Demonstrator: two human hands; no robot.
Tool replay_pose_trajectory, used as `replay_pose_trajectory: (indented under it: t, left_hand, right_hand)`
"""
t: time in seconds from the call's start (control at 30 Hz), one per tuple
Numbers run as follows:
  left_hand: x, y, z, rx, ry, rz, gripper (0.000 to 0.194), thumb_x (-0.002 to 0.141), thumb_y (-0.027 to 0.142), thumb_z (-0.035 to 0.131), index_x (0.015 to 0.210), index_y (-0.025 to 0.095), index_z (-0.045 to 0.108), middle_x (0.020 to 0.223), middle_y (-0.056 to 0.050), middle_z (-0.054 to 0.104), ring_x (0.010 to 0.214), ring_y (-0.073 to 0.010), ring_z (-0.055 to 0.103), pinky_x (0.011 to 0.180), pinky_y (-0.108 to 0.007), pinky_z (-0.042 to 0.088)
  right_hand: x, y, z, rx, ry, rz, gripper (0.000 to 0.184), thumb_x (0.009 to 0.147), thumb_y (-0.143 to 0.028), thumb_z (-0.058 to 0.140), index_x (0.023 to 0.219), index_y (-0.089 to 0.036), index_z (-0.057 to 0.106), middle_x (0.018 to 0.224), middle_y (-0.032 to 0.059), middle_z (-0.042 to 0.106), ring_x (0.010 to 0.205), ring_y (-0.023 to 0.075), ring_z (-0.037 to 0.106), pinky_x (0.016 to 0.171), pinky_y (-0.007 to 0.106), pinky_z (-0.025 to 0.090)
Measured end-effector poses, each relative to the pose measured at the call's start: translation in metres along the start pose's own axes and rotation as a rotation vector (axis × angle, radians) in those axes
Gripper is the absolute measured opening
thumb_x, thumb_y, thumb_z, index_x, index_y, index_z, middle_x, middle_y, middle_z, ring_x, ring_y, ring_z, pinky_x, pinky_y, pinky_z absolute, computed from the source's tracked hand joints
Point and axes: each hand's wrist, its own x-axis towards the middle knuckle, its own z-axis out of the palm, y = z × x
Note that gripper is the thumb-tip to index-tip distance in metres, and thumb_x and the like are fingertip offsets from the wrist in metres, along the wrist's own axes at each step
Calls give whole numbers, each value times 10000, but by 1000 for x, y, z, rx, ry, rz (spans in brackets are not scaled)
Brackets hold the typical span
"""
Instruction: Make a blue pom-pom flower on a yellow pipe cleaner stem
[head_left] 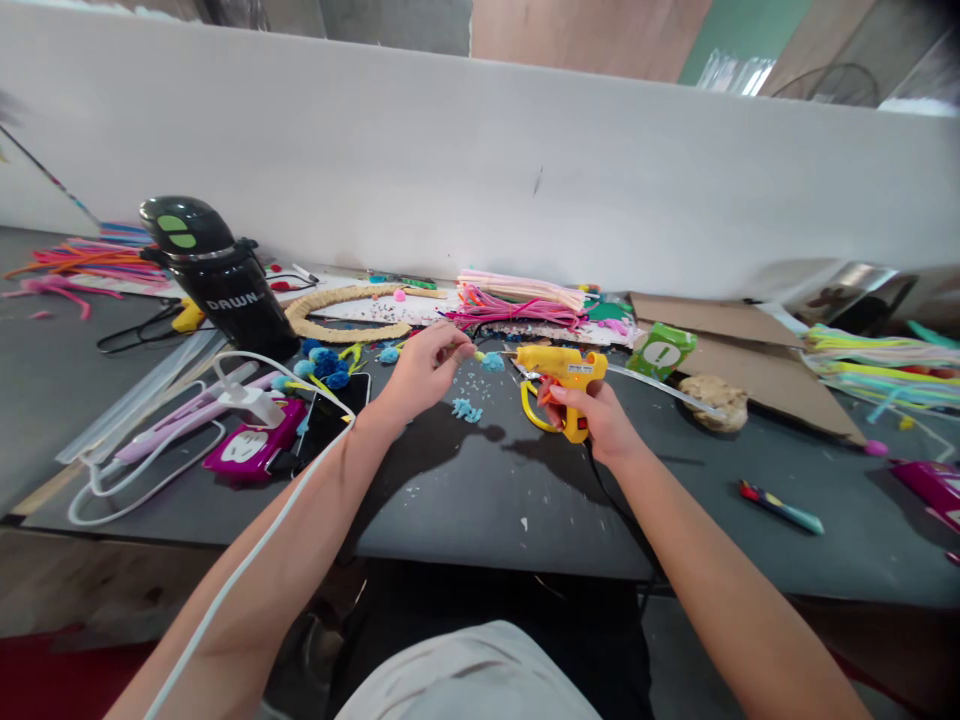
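The person's left hand (429, 368) is up above the table (480, 510), midway between its near and far edges, with thumb and fingertips pinched together on the short yellow-green stem (478, 355) of a fluffy blue ball (493, 362). The ball sticks out toward the right hand (609, 425), whose fingers are curled round the handle of a yellow glue gun (559, 366). The gun's nozzle points at the ball; from where I stand I cannot tell whether they touch. Below the ball, a small heap of blue fluff (466, 409) lies on the tabletop, with pale crumbs scattered round it.

Toward the table's left edge there's a black bottle (236, 290), and nearer the front edge a purple packet (259, 440) with a white plug (251, 402) above it. A dark phone (330, 425) lies just beside the packet, next to some dark blue pompoms (328, 365). Along the far edge sit a straw-coloured ring (300, 312) and a bundle of pink fuzzy sticks (517, 312). Right of the gun are a green packet (661, 350) and flat cardboard (780, 375); a slim pen-like tool (781, 507) lies toward the near right corner.
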Motion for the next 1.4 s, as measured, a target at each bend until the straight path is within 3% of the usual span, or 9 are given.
replay_pose_trajectory:
  t: [0.17,0.37,0.47,0.6,0.67,0.77,1.17,1.3,1.4]
  left_hand:
    - [2,-1,2,-324,55,-140,361,898,468,544,722,154,566,656,-4,527,607,-110,448,577,-238,356]
    - [4,-5,12,-780,58,-363,359,869,469,573,692,169,486,646,9,470,574,-93,434,544,-235,359]
    - [4,-7,14,-875,44,-403,280,846,387,601,711,176,475,662,12,457,583,-94,435,551,-243,362]
    - [3,-15,12,-995,29,-413,206,764,280,663,712,180,490,684,6,483,602,-103,450,562,-257,375]
    - [3,-19,11,-1048,22,-411,194,732,240,675,712,180,492,687,8,489,606,-102,452,570,-259,379]
    - [3,-21,9,-1071,20,-424,202,703,211,685,710,176,486,695,4,487,628,-102,461,573,-250,379]
    - [2,-20,9,-1177,-15,-443,187,690,164,710,701,163,523,690,-6,519,626,-106,470,579,-247,367]
    - [2,-17,10,-1204,47,-481,208,717,183,715,705,160,508,685,-11,529,617,-106,494,567,-232,388]
    - [4,-17,12,-1218,191,-530,225,820,276,651,722,172,477,628,9,491,542,-92,466,512,-212,369]
  right_hand:
    - [4,-2,-5,110,80,6,201,764,-355,677,793,-160,639,663,2,599,488,96,498,459,229,372]
    - [15,7,-19,116,301,129,270,715,-401,712,813,-159,640,658,-4,598,500,95,503,448,214,389]
    - [20,15,-30,-171,387,159,356,722,-482,677,841,-147,652,662,28,625,526,140,544,483,255,426]
    - [26,23,-52,-932,526,-4,424,772,-518,600,903,-126,692,867,129,692,845,268,638,729,334,483]
    - [28,25,-66,-1142,508,19,439,822,-508,541,979,-128,695,957,155,698,943,290,634,803,346,471]
    - [31,27,-86,-1258,500,197,495,856,-519,500,1067,-109,681,1023,177,693,1006,307,631,837,359,466]
    - [31,28,-109,-1260,428,262,525,802,-454,611,1148,-61,651,1072,190,691,977,284,659,818,344,483]
    - [25,22,-117,-1244,389,246,571,767,-521,629,1139,-90,653,1098,159,691,993,283,651,844,356,481]
    - [21,23,-125,-1221,345,250,613,727,-590,638,1120,-120,658,1083,144,699,973,290,654,835,370,485]
